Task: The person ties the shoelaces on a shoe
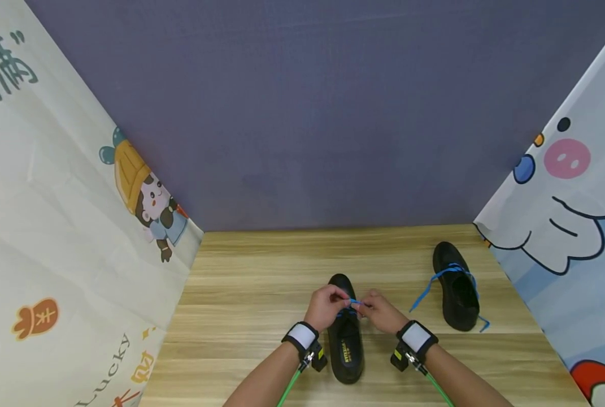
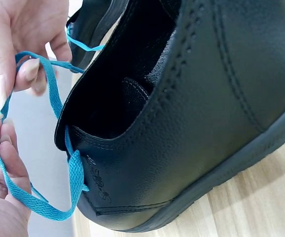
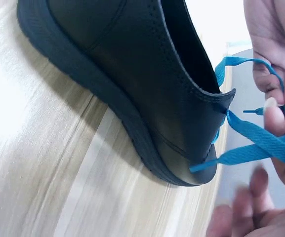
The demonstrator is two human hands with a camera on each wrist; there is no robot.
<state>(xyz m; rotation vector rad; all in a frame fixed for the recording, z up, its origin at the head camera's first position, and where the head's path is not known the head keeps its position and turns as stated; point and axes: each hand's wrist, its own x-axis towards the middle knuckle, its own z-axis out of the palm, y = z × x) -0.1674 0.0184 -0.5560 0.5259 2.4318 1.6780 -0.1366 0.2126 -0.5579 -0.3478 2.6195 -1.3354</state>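
A black leather shoe (image 1: 346,356) with blue laces stands on the wooden surface, toe pointing away. Over its lacing, my left hand (image 1: 324,307) and right hand (image 1: 382,312) meet with fingertips close together. Both pinch the blue shoelace (image 2: 43,207), which forms a loop between the fingers and the shoe's tongue in the left wrist view. There the left hand (image 2: 6,197) is below and the right hand (image 2: 28,44) above. In the right wrist view, a lace end (image 3: 206,165) hangs free beside the shoe; some right-hand fingers (image 3: 241,212) look blurred.
A second black shoe (image 1: 455,299) stands to the right, its blue laces (image 1: 426,291) loose and trailing onto the wooden surface (image 1: 251,271). A grey-blue panel (image 1: 302,113) rises behind. Printed white cloths hang at the left (image 1: 78,226) and right (image 1: 587,237).
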